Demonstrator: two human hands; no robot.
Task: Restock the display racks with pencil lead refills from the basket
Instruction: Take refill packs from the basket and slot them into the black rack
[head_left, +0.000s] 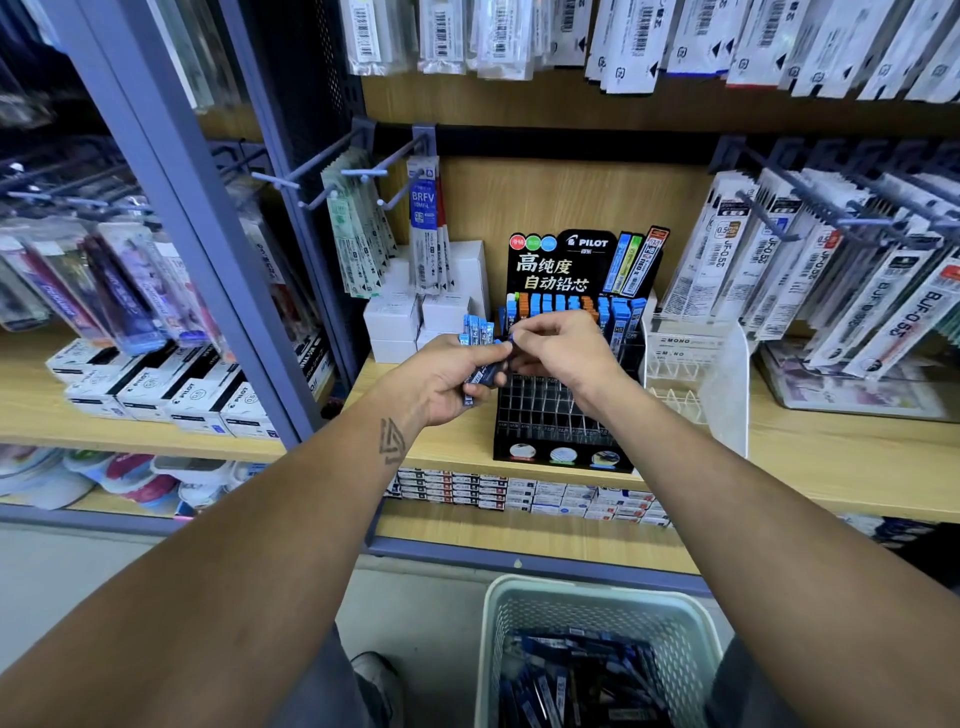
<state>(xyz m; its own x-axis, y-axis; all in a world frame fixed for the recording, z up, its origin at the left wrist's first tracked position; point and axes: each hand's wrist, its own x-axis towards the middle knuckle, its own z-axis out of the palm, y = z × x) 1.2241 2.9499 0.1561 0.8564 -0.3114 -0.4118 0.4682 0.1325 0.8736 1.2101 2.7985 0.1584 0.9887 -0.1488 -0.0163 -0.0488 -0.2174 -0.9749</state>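
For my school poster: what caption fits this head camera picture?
Both hands sort blue lead refills before the Pilot rack, basket below.

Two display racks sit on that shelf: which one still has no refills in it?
The clear rack, right of the black Pilot rack. Its slots show no refills, while the black one has blue and orange refills along its back rows.

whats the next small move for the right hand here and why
Probably draw one refill out of the bunch that the left hand holds and drop it into an empty slot of the black Pilot rack. The right hand already pinches a piece at the bunch, and the rack's front rows look bare while only the back row is filled.
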